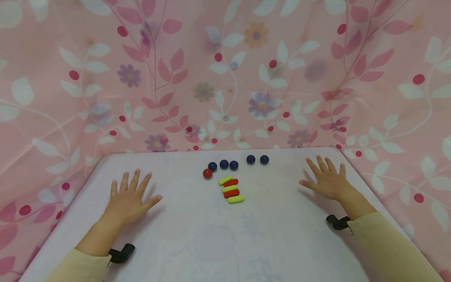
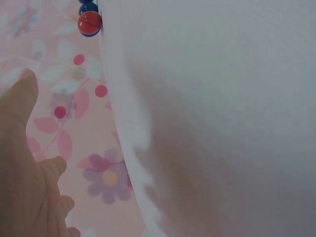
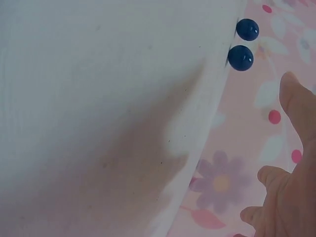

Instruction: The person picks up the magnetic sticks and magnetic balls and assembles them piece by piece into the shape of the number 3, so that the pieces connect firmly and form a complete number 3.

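My left hand (image 1: pixel 128 199) hovers over the left part of the table, fingers spread and holding nothing. On the other side, my right hand (image 1: pixel 327 181) is likewise spread and empty, with its shadow on the cloth below. Between them, toward the far edge, lie several dark blue balls (image 1: pixel 224 164) in a loose row. A red ball (image 1: pixel 208 173) sits at the row's left end, close to a blue one. Nearer to me, short yellow sticks (image 1: pixel 236 199) and red sticks (image 1: pixel 231 193) lie alternating in a slanting stack. Neither hand touches any of these.
A white cloth covers the table (image 1: pixel 169 243). Behind its far edge hangs a pink floral curtain (image 1: pixel 225 98), which also runs along both sides. A black wrist mount (image 1: pixel 122 253) sits by the left cuff, and another black mount (image 1: pixel 337 222) by the right.
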Available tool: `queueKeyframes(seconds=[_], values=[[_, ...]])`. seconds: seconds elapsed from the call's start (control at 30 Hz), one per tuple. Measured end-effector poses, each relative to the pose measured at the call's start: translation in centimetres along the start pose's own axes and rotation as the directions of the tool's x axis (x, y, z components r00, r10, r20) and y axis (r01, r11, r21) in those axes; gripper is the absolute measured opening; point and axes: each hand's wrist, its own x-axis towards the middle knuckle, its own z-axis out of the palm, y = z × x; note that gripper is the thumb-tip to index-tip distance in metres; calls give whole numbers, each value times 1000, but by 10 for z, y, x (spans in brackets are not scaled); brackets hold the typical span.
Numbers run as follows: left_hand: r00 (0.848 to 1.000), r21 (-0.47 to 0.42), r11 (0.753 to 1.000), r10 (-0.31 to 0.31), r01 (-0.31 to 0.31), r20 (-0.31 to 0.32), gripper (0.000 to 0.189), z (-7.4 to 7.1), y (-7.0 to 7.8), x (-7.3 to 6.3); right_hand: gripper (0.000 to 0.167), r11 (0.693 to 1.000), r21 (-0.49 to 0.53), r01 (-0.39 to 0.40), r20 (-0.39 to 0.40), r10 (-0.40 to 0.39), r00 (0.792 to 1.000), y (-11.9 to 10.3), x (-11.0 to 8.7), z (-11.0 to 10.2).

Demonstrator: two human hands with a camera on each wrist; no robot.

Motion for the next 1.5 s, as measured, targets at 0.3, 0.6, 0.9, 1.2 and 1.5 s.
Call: queueKeyframes(seconds=[0.3, 0.6, 0.9, 1.2, 1.5], values=[[1000, 9, 1000, 27, -27, -3, 95, 0, 15, 2, 98, 1000, -6, 15, 14, -15, 1000, -13, 4, 1], [998, 14, 998, 58, -58, -12, 94, 6, 30, 8, 97, 999, -6, 46, 13, -46, 999, -25, 11, 5], [997, 13, 997, 80, -80, -7, 93, 13, 47, 15, 96, 997, -31, 72, 3, -72, 997, -33, 21, 12], [995, 19, 995, 94, -94, -12, 94, 21, 63, 20, 94, 995, 0, 103, -17, -103, 995, -46, 26, 15], [992, 27, 992, 126, -125, -3, 94, 27, 78, 29, 93, 994, -1, 105, -15, -105, 994, -50, 28, 16]])
